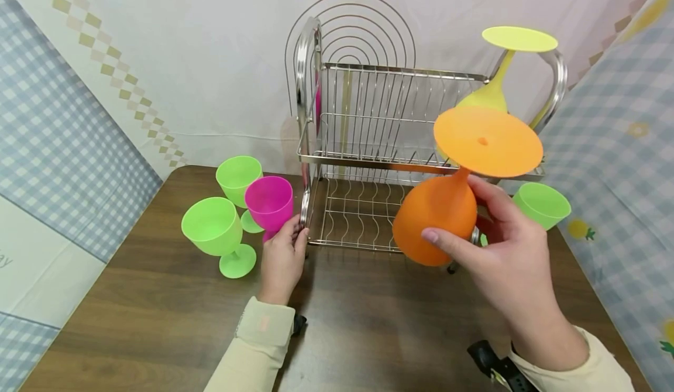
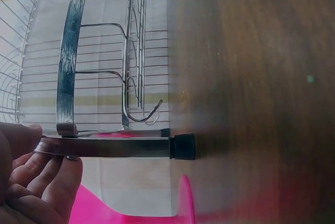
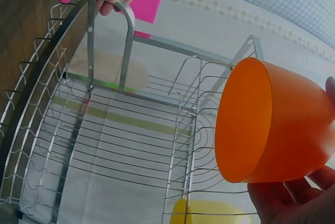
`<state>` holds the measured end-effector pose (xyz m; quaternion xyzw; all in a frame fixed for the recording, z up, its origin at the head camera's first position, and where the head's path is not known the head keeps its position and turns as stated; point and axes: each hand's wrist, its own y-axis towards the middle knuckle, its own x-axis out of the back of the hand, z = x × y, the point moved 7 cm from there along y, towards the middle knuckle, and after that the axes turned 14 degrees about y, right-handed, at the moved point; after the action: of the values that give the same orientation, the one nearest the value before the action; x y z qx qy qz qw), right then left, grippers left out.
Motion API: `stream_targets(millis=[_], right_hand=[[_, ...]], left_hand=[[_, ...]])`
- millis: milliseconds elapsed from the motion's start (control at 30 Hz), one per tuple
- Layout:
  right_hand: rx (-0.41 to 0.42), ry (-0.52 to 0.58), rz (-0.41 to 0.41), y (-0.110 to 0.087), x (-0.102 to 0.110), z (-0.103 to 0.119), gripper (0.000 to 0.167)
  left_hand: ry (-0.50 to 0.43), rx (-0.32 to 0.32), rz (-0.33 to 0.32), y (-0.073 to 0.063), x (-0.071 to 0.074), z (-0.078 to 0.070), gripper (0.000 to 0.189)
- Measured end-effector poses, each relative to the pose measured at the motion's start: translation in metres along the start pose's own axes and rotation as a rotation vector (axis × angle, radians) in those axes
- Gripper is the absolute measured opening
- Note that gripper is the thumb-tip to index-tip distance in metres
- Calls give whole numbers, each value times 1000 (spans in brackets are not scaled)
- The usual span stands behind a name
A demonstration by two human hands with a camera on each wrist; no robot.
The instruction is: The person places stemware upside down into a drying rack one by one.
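My right hand [image 1: 513, 251] holds an orange goblet [image 1: 432, 219] upside down, its round foot uppermost, thumb on the bowl and fingers behind it. The goblet overlaps the right front of a two-tier metal dish rack [image 1: 358, 160] in the head view. In the right wrist view the orange bowl [image 3: 298, 124] has its mouth facing the rack wires. My left hand [image 1: 282, 260] grips the rack's left front leg [image 2: 120, 147] between thumb and fingers, low down near the table. A yellow goblet [image 1: 487, 93] stands upside down at the upper tier's right end.
Left of the rack, a pink goblet [image 1: 270, 202] stands upright close by my left hand, with two green goblets [image 1: 213, 225] beside it. Another green goblet [image 1: 542, 205] is right of the rack. The wooden table [image 1: 368, 322] meets patterned cloth at both sides.
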<state>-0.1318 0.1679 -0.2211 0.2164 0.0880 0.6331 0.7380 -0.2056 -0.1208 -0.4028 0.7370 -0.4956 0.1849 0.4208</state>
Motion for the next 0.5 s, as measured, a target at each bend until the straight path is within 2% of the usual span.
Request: stream_targets(millis=[500], right_hand=[[68,-48,33,15,-1,28,70]], left_hand=[[-1,20,18,-1,0,1,29]])
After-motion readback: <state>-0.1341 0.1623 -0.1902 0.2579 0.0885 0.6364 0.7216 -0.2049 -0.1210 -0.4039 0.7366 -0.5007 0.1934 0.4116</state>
